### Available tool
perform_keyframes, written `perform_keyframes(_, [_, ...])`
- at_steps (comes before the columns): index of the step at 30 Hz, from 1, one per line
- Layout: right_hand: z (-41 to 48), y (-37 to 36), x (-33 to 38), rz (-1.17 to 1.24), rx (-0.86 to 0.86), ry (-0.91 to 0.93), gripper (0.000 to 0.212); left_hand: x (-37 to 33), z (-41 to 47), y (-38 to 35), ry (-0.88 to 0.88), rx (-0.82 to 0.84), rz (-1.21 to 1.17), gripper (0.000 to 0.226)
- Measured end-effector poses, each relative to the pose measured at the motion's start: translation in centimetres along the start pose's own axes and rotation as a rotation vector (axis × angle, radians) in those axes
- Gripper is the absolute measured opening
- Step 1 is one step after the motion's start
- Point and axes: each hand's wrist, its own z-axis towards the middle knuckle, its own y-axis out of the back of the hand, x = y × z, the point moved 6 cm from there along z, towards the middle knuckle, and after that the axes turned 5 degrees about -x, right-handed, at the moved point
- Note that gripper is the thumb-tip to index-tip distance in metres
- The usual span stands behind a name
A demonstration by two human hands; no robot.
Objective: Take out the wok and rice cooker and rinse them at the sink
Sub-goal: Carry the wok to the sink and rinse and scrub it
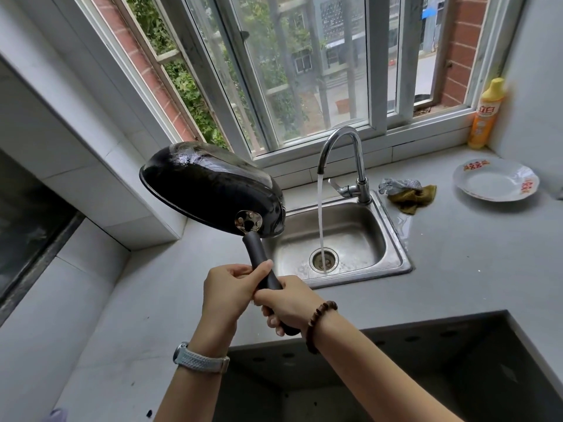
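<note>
A black wok point(210, 187) is held up in the air, turned so its wet dark underside faces me, just left of the steel sink point(393, 239). Both hands grip its dark handle point(259, 254): my left hand point(231, 287) higher up, my right hand point(286, 303) lower, near the handle's end. Water runs from the chrome faucet point(350, 153) straight down onto the sink drain point(323, 259). The wok is to the left of the stream and not under it. No rice cooker is in view.
A white plate point(495, 184) sits on the grey counter point(457, 269) at the right, with a steel scourer and brownish cloth point(411, 194) beside the faucet. An orange detergent bottle point(486, 114) stands by the window. A dark square opening point(396, 376) lies in front of me.
</note>
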Motion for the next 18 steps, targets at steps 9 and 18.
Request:
perform_keyframes(9, [0.0, 0.3, -1.6, 0.034, -0.009, -0.077, 0.012, 1.7, -0.2, -1.1, 0.049, 0.022, 0.065, 0.027])
perform_keyframes(18, [0.3, 0.1, 0.3, 0.025, 0.05, -0.019, 0.003, -1.2, -0.1, 0.4, -0.07, -0.007, 0.038, 0.029])
